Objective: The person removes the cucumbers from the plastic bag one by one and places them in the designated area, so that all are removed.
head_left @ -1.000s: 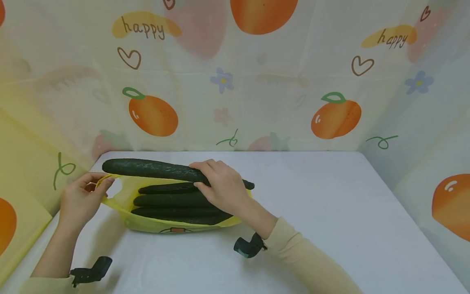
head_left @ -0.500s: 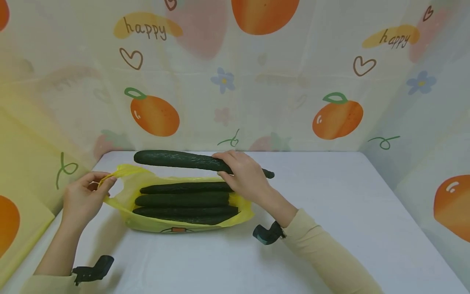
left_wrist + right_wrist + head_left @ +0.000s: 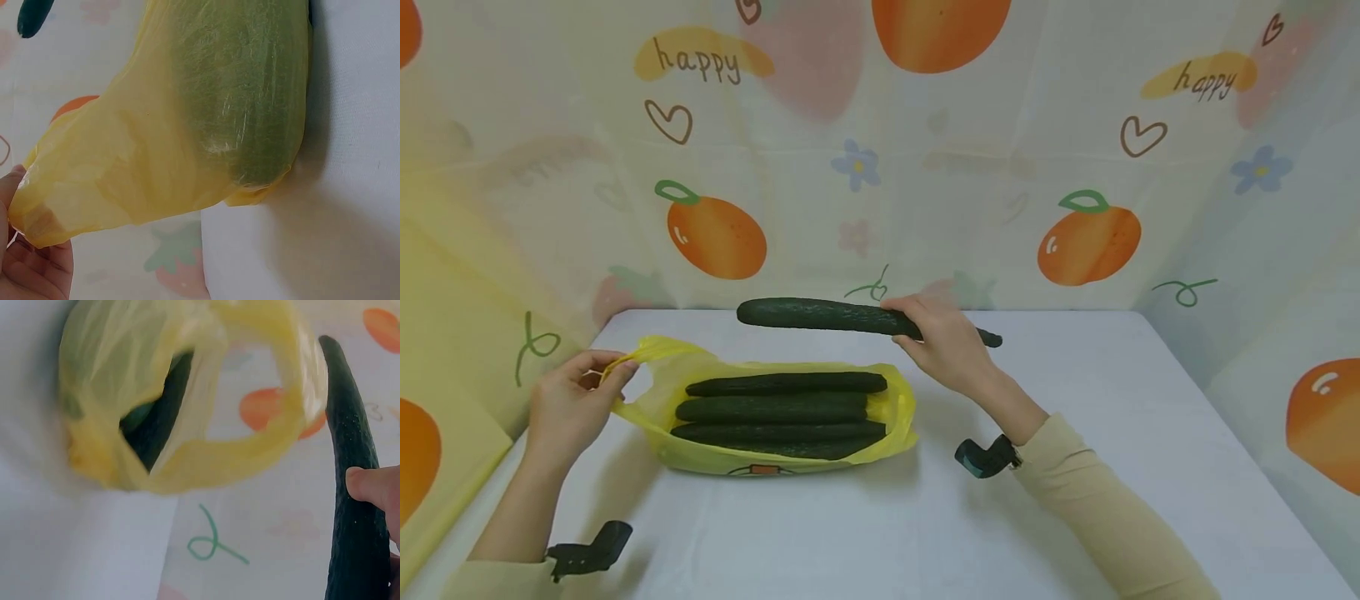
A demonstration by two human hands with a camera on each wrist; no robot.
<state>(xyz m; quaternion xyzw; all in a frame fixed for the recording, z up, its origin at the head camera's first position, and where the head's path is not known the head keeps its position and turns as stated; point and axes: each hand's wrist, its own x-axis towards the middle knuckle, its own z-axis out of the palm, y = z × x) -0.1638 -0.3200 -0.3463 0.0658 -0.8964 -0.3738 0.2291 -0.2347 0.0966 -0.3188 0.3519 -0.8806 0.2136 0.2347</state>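
Unbagging step: right hand grips one cucumber lifted beyond the yellow bag, left hand pinching its handle; next, a spot on the surface to set it down.

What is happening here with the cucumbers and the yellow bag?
A person sits at a white table. The right hand grips one long cucumber near its end and holds it in the air, behind and above the yellow plastic bag. The left hand pinches the bag handle. At least four other cucumbers lie side by side in the bag, which rests on the table.
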